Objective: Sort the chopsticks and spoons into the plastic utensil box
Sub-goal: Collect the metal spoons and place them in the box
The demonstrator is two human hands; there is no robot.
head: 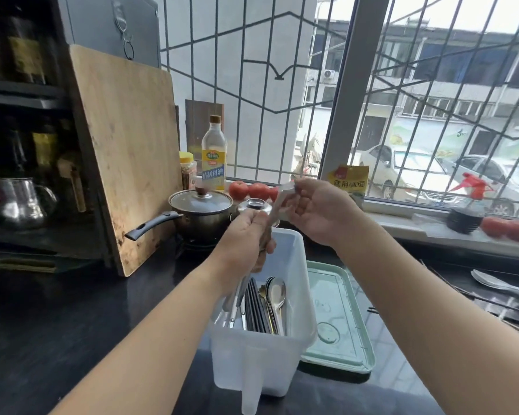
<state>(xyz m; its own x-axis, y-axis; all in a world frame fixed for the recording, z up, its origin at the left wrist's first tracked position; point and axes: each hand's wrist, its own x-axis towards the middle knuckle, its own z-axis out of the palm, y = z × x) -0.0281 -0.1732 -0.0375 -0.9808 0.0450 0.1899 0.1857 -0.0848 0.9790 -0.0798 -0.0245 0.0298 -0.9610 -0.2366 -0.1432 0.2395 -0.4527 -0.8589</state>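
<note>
Both hands are raised over a translucent white plastic utensil box (294,295) that stands on the dark countertop (72,324). The left hand (246,235) is curled round a bundle of silvery metal chopsticks (274,209), gripping them near the middle; the bundle runs upward and to the right from that fist, and its lower ends dip down into the left part of the box. The right hand (318,208) meets the same bundle at its top end, with thumb and fingers pinching the tips just above and to the right of the left hand. The bundle is blurred, so the number of sticks cannot be told.

Inside the box, dark chopsticks (256,307) lie in the middle, and shiny steel spoons (276,295) rest against them on the right, bowls pointing away from the viewer. A pale green rectangular plastic lid (339,319) lies flat on the counter, touching the box's right side. More steel spoons (498,284) lie well apart at the far right edge of the counter.

Behind the hands sits a steel saucepan with a glass lid (201,211) and a long dark handle. A large wooden cutting board (126,151) leans upright to the left. A clear bottle with a yellow label (214,154) stands by the barred window, with red tomatoes (249,190) on the sill.
</note>
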